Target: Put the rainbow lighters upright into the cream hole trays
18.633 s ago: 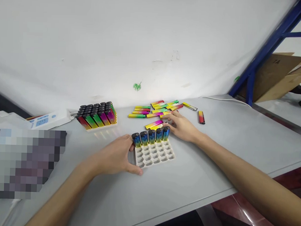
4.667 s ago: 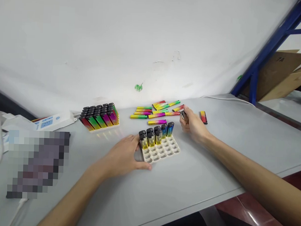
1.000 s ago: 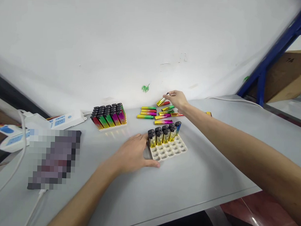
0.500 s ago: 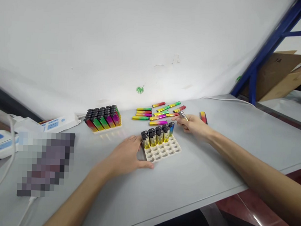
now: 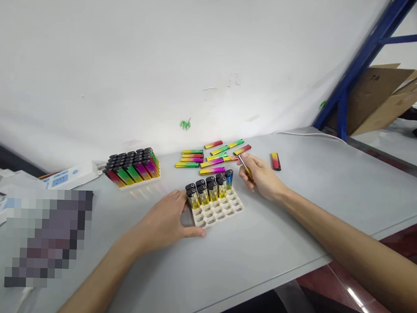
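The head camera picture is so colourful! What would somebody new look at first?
Probably the shiny, colourful loose lighters lying around the middle of the table, toward the wall. Next, perhaps, the tightly packed black-topped lighters standing over on the left. Then the right hand, holding a silvery-yellow lighter just beyond the far right corner of the cream tray.

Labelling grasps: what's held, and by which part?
Right hand: a lighter, by its body; exact finger contact unclear. Left hand: spread against left side of tray.
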Motion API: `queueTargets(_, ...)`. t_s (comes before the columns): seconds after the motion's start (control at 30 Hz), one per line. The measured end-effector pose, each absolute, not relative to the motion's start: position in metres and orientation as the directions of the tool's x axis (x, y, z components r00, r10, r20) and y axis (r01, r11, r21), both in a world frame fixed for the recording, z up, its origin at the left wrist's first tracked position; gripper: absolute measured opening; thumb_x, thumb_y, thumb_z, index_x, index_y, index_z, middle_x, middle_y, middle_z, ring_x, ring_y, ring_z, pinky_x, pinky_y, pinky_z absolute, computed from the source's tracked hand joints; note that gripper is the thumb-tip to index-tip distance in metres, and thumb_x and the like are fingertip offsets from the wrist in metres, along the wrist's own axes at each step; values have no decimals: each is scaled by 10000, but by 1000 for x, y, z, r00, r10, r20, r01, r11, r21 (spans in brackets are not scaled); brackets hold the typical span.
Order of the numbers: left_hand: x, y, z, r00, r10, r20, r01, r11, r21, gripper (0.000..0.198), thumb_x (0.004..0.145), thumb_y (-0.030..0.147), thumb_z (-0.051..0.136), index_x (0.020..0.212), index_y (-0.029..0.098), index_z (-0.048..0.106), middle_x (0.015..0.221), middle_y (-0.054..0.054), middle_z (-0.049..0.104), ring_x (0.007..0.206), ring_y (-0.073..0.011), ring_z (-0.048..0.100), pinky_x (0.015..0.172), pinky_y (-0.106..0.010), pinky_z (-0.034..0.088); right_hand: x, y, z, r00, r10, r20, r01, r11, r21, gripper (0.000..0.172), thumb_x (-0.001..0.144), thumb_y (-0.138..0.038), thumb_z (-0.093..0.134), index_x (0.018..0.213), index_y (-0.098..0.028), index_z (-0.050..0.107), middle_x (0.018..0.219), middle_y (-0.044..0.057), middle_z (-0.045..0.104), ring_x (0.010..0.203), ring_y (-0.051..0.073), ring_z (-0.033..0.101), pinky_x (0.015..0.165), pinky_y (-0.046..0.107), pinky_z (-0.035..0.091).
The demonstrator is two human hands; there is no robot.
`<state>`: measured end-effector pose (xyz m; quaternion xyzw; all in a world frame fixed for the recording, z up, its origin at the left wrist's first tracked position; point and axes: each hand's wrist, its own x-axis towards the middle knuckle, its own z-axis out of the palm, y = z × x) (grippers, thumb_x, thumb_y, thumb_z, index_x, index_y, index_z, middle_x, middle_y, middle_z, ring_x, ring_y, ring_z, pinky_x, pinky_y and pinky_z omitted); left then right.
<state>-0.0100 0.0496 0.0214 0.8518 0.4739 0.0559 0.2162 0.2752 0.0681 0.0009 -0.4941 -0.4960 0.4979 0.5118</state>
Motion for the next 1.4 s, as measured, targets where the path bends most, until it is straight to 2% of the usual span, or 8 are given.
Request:
queueTargets(0.13,-9,50,21,539,835,-113,789,-453,415,621,689,737,752,1032,250,575,970,-56,654,914,-318,632,762,-417,495,274,68,0,-24,998,-53,-145,-56,-988,451,908,-664,579,802,-228,536,545,-96,260,446,76,145,421,223,144)
queueTargets(0.27,-9,51,20,545,830,-115,785,-458,418,609,689,714,764,1032,249,572,983,-57,655,930,-319,629,771,-415,494,275,70,0,-32,995,-93,-140,-97,-985,626,926,-687,483,536,-219,340,514,-84,137,466,78,81,446,259,78)
queueTargets(0.53,-10,50,18,548,834,-71,775,-473,419,593,685,727,755,1018,260,606,939,-46,667,907,-314,640,775,-410,500,271,69,6,39,985,-165,-159,-157,-975,565,974,-489,372,480,-227,291,467,-71,143,432,82,71,429,273,79)
queueTargets(0.87,-9,50,18,563,825,-49,762,-496,416,680,683,743,753,1154,270,622,1004,-57,686,958,-332,650,841,-435,508,271,69,2,26,986,-163,-178,-156,-972,644,944,-676,434,504,-224,307,485,-84,141,445,78,76,432,261,77)
queueTargets(1.07,-11,50,16,555,831,-44,761,-485,431,652,675,765,742,1085,269,635,974,-56,681,927,-321,648,811,-427,512,271,70,3,53,981,-186,-161,-176,-971,583,979,-496,376,468,-229,289,464,-74,137,435,84,70,436,275,71)
queueTargets(1.17,-11,50,16,539,841,-60,775,-467,426,637,663,777,740,1027,267,626,944,-50,671,902,-318,647,786,-425,509,271,70,2,54,983,-178,-149,-169,-974,575,978,-490,368,471,-230,290,467,-73,139,440,86,67,445,280,72)
queueTargets(1.3,-10,51,16,538,841,-63,774,-463,432,631,656,777,742,1020,275,626,935,-44,667,894,-314,645,775,-415,502,274,71,1,18,996,-86,-84,-84,-993,581,984,-595,381,547,-215,423,486,-69,206,448,93,133,459,278,125)
queueTargets(1.4,-11,51,17,537,840,-73,780,-462,421,631,657,773,746,1012,269,610,933,-44,662,884,-310,642,766,-413,500,280,71,5,-30,1000,-4,-71,-6,-997,514,978,-614,430,737,-195,605,586,-21,435,518,121,368,519,281,295)
